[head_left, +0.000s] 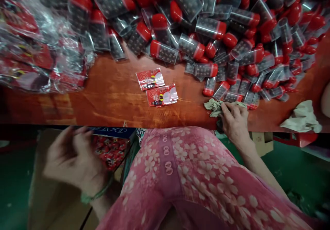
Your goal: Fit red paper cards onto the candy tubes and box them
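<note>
My right hand [235, 121] is on the table's near edge, its fingers pressed onto a crumpled pale cloth [214, 106]. My left hand [76, 159], with a green band at the wrist, hangs off the table above an open box; motion smears its fingers, so their grip does not show. Two small stacks of red printed cards, an upper one [150, 78] and a lower one [162, 95], lie in the middle of the table. Behind them is a heap of clear tubes with red caps, one tube [165, 52] lying near its front, with dark beads inside.
Clear plastic bags [46, 58] holding red printed items cover the table's left. Another crumpled cloth [301, 116] rests at the right edge, near part of another person's arm. Below the table on the left, an open box holds red packets [110, 151]. The wooden table [108, 102] has a straight front edge.
</note>
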A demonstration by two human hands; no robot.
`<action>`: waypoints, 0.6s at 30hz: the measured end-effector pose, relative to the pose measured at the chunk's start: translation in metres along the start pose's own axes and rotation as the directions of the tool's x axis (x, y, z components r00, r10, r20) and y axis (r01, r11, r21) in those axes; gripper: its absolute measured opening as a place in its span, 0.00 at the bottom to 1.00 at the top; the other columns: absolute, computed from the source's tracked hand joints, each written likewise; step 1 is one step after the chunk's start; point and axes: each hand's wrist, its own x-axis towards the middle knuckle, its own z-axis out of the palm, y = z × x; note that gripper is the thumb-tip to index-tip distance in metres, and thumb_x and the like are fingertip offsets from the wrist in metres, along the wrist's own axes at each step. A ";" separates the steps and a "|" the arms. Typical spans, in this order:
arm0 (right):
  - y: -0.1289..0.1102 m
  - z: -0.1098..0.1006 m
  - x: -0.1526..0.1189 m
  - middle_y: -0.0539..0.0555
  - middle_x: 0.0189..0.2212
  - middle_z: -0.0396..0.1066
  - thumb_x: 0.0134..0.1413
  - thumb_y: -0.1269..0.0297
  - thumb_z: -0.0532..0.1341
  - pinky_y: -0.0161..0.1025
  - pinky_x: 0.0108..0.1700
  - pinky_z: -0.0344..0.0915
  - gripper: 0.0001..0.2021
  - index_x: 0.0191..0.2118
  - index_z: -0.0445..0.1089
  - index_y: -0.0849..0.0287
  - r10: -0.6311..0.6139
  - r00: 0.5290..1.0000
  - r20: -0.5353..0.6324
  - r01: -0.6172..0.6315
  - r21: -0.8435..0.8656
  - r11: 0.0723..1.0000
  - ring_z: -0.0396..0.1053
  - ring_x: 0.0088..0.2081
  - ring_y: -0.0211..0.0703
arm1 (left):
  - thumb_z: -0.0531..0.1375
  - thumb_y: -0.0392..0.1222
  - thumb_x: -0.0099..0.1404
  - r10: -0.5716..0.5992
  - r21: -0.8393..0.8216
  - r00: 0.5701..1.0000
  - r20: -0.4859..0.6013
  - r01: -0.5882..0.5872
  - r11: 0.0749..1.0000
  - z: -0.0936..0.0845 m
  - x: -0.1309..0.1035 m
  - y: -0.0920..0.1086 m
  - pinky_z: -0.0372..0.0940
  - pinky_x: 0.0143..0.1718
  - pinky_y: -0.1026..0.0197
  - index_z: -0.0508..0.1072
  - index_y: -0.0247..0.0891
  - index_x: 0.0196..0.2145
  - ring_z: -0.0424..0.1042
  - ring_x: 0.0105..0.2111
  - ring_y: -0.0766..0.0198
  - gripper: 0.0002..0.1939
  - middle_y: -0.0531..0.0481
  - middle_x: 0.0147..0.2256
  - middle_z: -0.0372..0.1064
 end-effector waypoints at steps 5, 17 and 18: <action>0.008 0.028 0.002 0.61 0.43 0.76 0.61 0.74 0.56 0.55 0.47 0.65 0.21 0.57 0.74 0.55 -0.032 0.997 -0.075 0.036 0.054 0.998 0.66 0.43 0.52 | 0.61 0.47 0.71 0.694 -0.263 0.458 0.555 -0.695 0.669 0.154 0.029 0.037 0.74 0.42 0.56 0.73 0.37 0.56 0.79 0.41 0.60 0.19 0.44 0.49 0.79; 0.021 0.021 0.017 0.51 0.22 0.65 0.63 0.69 0.61 0.45 0.37 0.58 0.15 0.24 0.64 0.54 -0.150 0.956 -0.253 0.192 0.149 0.970 0.59 0.29 0.44 | 0.44 0.33 0.76 0.519 -0.161 -0.003 0.855 -0.952 0.260 0.256 -0.017 0.055 0.56 0.32 0.56 0.73 0.31 0.42 0.74 0.39 0.55 0.18 0.39 0.39 0.75; 0.022 0.020 0.018 0.51 0.22 0.66 0.62 0.69 0.62 0.45 0.36 0.59 0.13 0.25 0.64 0.54 -0.162 0.951 -0.265 0.209 0.160 0.965 0.60 0.29 0.44 | 0.44 0.33 0.76 0.526 -0.160 0.012 0.851 -0.947 0.280 0.259 -0.017 0.053 0.55 0.31 0.56 0.74 0.32 0.41 0.75 0.38 0.56 0.18 0.39 0.38 0.75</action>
